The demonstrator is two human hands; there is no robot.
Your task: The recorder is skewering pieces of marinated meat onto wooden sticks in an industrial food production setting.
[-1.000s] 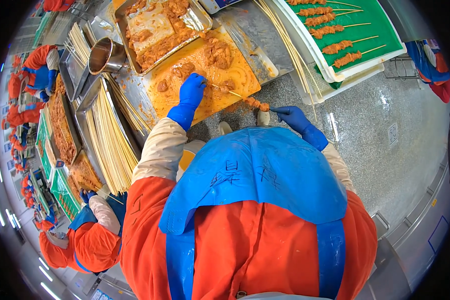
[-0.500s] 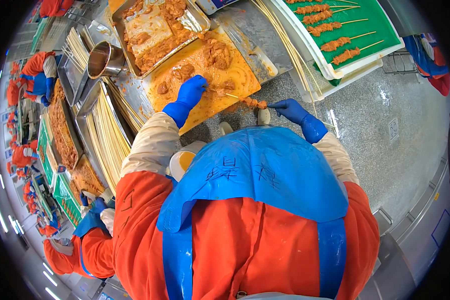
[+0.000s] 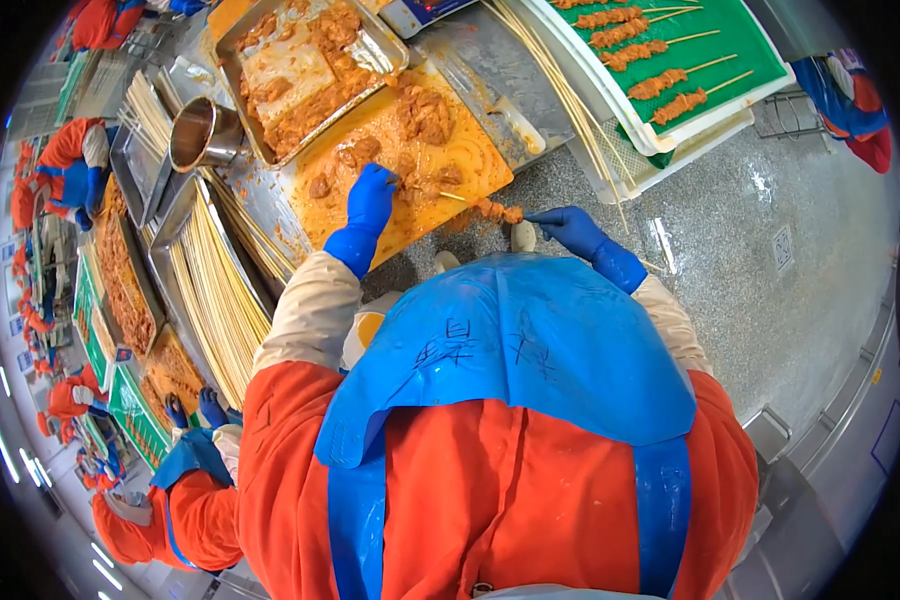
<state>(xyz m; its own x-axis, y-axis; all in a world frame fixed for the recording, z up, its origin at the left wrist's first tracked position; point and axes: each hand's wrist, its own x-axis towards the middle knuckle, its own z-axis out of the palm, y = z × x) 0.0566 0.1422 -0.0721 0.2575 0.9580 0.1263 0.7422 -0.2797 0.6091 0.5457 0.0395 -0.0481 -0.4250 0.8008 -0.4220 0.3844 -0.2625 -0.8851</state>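
Note:
My right hand [image 3: 573, 232], in a blue glove, grips the right end of a skewer with meat [image 3: 499, 212] threaded on it; its bare wooden length points left over the orange cutting board [image 3: 332, 228]. My left hand [image 3: 368, 203], also gloved, has its fingers closed over the board near the skewer's left end; what they hold, if anything, is hidden. Raw marinated meat pieces [image 3: 424, 116] lie on the board, the largest pile toward its upper right.
Behind the board is a metal meat tray [image 3: 295, 75], left of it a steel pot [image 3: 192, 138] and trays of sticks [image 3: 210, 295]. A green-lined tray with skewers [image 3: 745, 55] is upper right, beside loose sticks [image 3: 540, 65]. Co-workers in red [image 3: 155, 525] line the left side.
My left hand has moved down and to the left, still closed. My right hand and the skewer have shifted slightly leftward. The co-worker's hands at lower left have moved.

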